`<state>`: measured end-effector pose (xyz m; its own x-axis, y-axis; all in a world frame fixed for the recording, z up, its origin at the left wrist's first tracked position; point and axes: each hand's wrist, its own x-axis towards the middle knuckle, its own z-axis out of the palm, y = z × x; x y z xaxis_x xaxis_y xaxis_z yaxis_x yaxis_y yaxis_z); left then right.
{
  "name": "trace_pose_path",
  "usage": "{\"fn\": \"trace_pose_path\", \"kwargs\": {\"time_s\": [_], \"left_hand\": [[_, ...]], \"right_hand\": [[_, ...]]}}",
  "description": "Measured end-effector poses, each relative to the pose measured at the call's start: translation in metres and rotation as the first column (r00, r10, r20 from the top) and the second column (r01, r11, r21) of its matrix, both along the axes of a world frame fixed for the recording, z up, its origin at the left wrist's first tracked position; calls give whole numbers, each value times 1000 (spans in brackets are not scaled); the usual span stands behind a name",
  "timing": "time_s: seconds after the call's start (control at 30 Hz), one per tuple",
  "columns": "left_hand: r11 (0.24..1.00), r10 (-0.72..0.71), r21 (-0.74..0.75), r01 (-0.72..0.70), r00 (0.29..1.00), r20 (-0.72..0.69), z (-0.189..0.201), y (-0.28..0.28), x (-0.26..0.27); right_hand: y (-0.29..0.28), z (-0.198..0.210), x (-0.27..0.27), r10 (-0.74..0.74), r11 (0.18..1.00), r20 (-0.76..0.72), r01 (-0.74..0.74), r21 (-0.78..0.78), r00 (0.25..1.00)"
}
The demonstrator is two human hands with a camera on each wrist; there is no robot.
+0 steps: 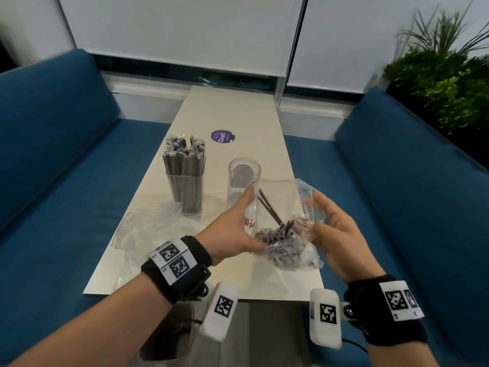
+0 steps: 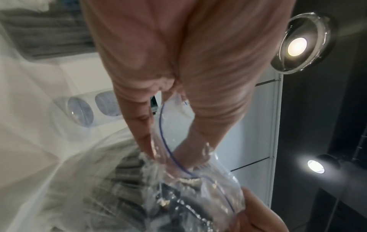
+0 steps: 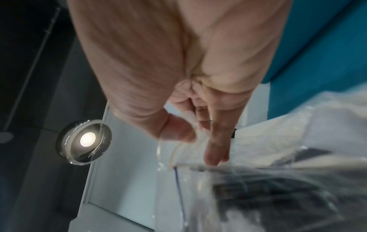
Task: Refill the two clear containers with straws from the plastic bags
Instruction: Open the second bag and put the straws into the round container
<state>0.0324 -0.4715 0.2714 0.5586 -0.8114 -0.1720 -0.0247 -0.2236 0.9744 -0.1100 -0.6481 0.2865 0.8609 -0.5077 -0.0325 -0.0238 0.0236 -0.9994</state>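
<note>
In the head view, both hands are holding a clear plastic bag of dark straws just above the near end of the white table, at lower centre of the frame. The left hand is lying against the bag's left side with its fingers extended and held together, the bag sitting directly to the right of its palm. In the left wrist view, the fingers are reaching into the bag's mouth, past the blue zip line. The right hand is holding the bag's right edge, the bag sitting to the left of its palm. In the right wrist view, the thumb and fingers are pinching the plastic at the rim.

Just above the bag in the head view, an empty clear container is standing upright, partly behind the bag's upper edge. To its left, apart from it, a second clear container is standing packed with wrapped straws. A flattened empty plastic bag is lying at the frame's left centre, beside the left wrist. A purple round sticker is lying farther up the table. Blue sofas are flanking the table on both sides.
</note>
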Motion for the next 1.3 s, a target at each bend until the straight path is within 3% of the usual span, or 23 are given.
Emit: {"fn": "trace_pose_path", "kwargs": {"time_s": [0.07,0.17,0.27,0.33,0.37,0.47,0.53,0.6,0.67,0.73,0.8,0.87,0.93,1.1,1.17,1.23,1.3], "left_hand": [[1000,13,-11,-13,1000,-7,-2,-3,-1],[978,181,-89,-190,978,-105,-2,-12,3],[931,292,-157,-328,932,-216,-4,-20,6],[926,279,-169,-338,913,-298,-5,-23,7],[930,257,-170,-325,907,-333,-4,-23,8],[947,227,-158,-278,932,-282,2,-19,8],[967,200,-128,-218,970,-142,4,-13,9],[988,136,-64,-139,989,-50,5,-4,9],[997,39,64,-43,997,64,1,2,9],[986,-51,167,22,984,171,-5,1,6],[982,-82,183,35,963,255,-10,-3,1],[984,-34,177,-24,947,318,-14,-7,-3],[985,66,129,-113,944,324,-20,-11,-3],[970,241,-25,-244,929,281,-28,-13,0],[958,287,-83,-275,928,239,-25,-12,3],[952,302,-116,-283,932,200,-25,-12,6],[951,301,-133,-280,937,176,-30,-14,8]], "right_hand": [[0,0,-3,67,997,47,-69,37,997],[-7,-2,-11,186,982,46,-186,10,982],[-9,0,-19,313,932,-95,-325,-159,945],[-1,1,-20,346,858,-225,-404,-318,911],[2,-2,-19,326,816,-221,-391,-426,919],[0,-21,-8,121,750,31,-71,-658,992],[-8,-37,-3,-35,673,177,155,-723,984],[-14,-47,1,-138,611,218,256,-749,966],[-13,-49,5,-254,636,178,303,-710,951],[-8,-47,9,-347,732,68,315,-603,935],[-3,-48,11,-306,839,-53,242,-487,951],[0,-46,12,-242,894,-102,181,-409,965],[-1,-42,9,-166,915,-126,105,-390,978],[-5,-45,-5,185,927,-141,-220,-303,973],[-8,-51,-5,131,934,-132,-167,-317,983],[-7,-57,2,24,899,-122,-75,-432,992],[-3,-65,11,26,864,-119,-83,-497,992]]}}
